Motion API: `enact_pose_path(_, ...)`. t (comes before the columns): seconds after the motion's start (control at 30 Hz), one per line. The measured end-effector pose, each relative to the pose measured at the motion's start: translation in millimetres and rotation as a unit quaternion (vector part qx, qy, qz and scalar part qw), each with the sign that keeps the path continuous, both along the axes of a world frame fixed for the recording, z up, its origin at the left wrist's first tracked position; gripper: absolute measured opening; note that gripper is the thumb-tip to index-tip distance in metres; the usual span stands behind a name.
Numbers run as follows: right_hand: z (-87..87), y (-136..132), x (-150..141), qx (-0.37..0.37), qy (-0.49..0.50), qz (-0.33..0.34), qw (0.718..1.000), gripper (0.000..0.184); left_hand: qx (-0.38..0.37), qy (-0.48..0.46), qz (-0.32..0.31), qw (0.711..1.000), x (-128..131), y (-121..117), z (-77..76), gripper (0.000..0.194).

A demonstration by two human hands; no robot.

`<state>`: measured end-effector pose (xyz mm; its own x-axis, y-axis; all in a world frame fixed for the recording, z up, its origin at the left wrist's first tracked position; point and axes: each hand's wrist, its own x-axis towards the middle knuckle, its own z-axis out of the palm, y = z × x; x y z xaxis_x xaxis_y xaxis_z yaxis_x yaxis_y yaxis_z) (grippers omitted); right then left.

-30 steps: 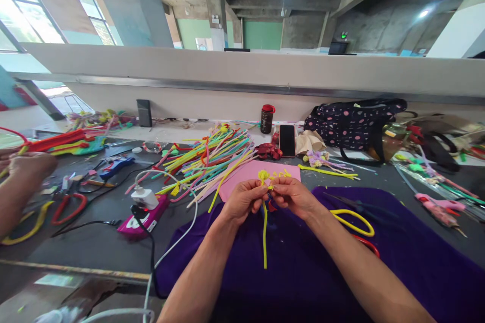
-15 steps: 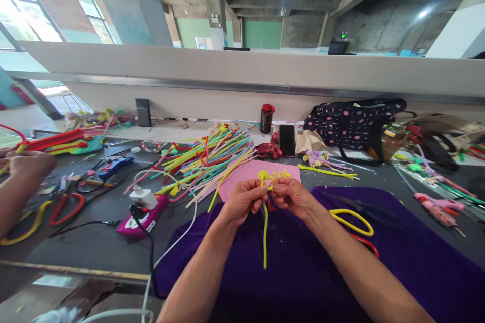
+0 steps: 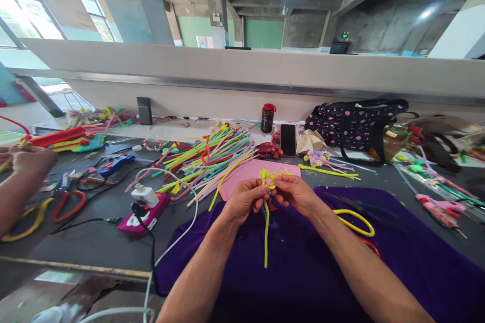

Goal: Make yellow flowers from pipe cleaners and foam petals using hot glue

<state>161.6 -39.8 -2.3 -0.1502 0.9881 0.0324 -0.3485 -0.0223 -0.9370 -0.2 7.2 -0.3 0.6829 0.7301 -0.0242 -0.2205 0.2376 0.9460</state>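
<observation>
Between my two hands is a yellow pipe cleaner (image 3: 265, 242), its long end hanging down over the purple cloth (image 3: 295, 272). A fuzzy yellow bunch (image 3: 264, 174) sticks up at its top. My left hand (image 3: 244, 201) is closed, thumb and forefinger pinching the yellow stem. My right hand (image 3: 293, 196) is also closed and pinches a short bent yellow piece beside that stem. Just behind the fingers, small yellow bits lie on a pink sheet (image 3: 235, 181). Exactly how the yellow pieces join is hidden by my fingertips.
A pile of coloured pipe cleaners (image 3: 212, 159) lies ahead on the left. Nearer is a magenta power strip (image 3: 144, 217) with a white cable. Yellow-handled scissors (image 3: 356, 221) rest at right. A co-worker's hand (image 3: 32, 166) works at far left. A bottle (image 3: 268, 118) and phone (image 3: 288, 140) stand behind.
My right fingers have shifted slightly, and the short yellow piece between them now shows as a bent loop. My left hand keeps its pinch. The co-worker's hand moved a little.
</observation>
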Motion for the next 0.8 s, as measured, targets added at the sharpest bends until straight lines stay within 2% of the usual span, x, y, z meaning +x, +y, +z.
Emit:
enact_pose_path(0.27,0.5,-2.8,-3.3,0.052,-0.085,-0.043,0.994,0.017,0.022,0.023,0.012,0.999,1.9,-0.1,-1.5,0.024)
enact_pose_path(0.5,1.4,-2.7,-0.9,0.036,-0.054,-0.002,0.998,0.02,0.019,0.026,-0.009,0.999,1.3,-0.6,-1.6,0.022)
enact_pose_path(0.8,-7.6,3.9,5.1,0.003,-0.026,0.024,0.999,0.025,0.018,0.021,-0.013,1.0,2.9,-0.9,-4.4,0.024)
